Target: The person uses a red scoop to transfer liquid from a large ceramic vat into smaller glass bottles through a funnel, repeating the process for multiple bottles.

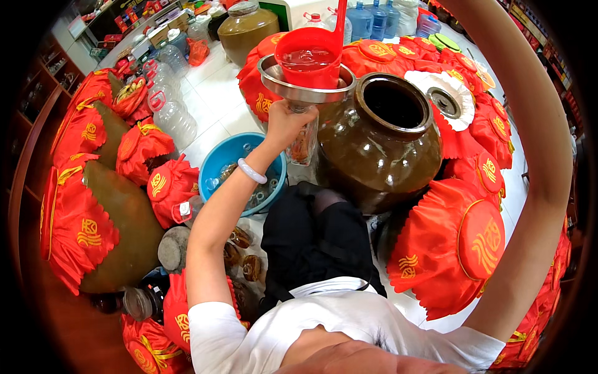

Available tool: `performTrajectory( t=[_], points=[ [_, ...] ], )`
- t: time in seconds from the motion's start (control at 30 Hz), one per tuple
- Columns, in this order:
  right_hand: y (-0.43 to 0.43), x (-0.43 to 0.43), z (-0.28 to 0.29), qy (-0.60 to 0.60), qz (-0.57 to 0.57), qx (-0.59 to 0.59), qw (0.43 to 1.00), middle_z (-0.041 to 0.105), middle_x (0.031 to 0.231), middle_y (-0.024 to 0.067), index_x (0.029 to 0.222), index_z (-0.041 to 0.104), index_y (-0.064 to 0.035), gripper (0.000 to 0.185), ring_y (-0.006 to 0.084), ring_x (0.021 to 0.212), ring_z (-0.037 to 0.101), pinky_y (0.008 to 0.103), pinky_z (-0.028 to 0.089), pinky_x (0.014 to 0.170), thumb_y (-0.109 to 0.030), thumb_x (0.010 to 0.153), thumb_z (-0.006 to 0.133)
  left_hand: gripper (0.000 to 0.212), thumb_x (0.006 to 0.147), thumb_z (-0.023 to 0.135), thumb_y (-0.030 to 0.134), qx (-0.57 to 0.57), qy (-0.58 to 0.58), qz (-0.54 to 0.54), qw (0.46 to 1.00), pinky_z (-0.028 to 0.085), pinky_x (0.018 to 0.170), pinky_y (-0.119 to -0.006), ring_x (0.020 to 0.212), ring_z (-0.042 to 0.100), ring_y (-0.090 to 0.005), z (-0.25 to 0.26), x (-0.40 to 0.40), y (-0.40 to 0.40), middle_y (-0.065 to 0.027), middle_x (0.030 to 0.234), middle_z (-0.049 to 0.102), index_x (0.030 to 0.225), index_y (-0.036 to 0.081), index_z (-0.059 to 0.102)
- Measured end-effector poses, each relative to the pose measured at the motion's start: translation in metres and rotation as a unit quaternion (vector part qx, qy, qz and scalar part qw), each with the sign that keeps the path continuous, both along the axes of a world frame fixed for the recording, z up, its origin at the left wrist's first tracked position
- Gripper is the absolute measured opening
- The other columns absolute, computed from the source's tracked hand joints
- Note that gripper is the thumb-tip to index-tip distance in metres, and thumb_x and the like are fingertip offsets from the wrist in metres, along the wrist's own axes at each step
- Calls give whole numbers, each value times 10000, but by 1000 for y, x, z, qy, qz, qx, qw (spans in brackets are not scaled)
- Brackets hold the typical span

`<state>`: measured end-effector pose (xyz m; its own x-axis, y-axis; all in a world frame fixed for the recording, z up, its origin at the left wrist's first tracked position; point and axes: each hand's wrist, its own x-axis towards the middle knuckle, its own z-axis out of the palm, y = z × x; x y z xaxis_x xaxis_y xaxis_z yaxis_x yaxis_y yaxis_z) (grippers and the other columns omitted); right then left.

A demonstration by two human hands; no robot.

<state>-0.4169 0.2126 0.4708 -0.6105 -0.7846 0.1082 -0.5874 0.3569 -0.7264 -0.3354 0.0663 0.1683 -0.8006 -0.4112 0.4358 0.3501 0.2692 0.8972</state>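
My left hand grips a clear glass bottle at its neck, and something brownish shows inside the glass. On the bottle's mouth sits a wide stainless-steel funnel. A red plastic ladle holding clear liquid is over the funnel; its upright handle runs off the top of the picture. My right arm is raised, with the hand out of view beyond the top edge. Beside the bottle stands a large brown glazed jar, uncovered, its inside dark.
A blue basin with several glass bottles stands left of my knees. Filled bottles are on the floor by my left elbow. Jars with red cloth covers crowd both sides. Large plastic jugs line the left.
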Motion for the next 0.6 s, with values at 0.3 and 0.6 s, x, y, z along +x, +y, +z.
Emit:
performTrajectory(
  t=[0.3, 0.6],
  points=[
    [-17, 31, -18, 65, 44, -24, 997, 493, 512, 83, 600, 580, 43, 172, 142, 372, 408, 270, 299, 341, -75, 716, 533, 245, 708, 672, 111, 6, -16, 34, 999, 461, 649, -240, 713, 577, -91, -10, 21, -15, -53, 802, 656, 886, -52, 627],
    [-26, 54, -30, 159, 102, -37, 981, 496, 466, 85, 552, 583, 33, 189, 157, 382, 457, 298, 342, 351, -86, 693, 543, 238, 706, 674, 96, -9, -39, 48, 998, 463, 647, -247, 730, 575, -92, -22, 41, -32, -65, 818, 652, 894, -42, 626]
  ],
)
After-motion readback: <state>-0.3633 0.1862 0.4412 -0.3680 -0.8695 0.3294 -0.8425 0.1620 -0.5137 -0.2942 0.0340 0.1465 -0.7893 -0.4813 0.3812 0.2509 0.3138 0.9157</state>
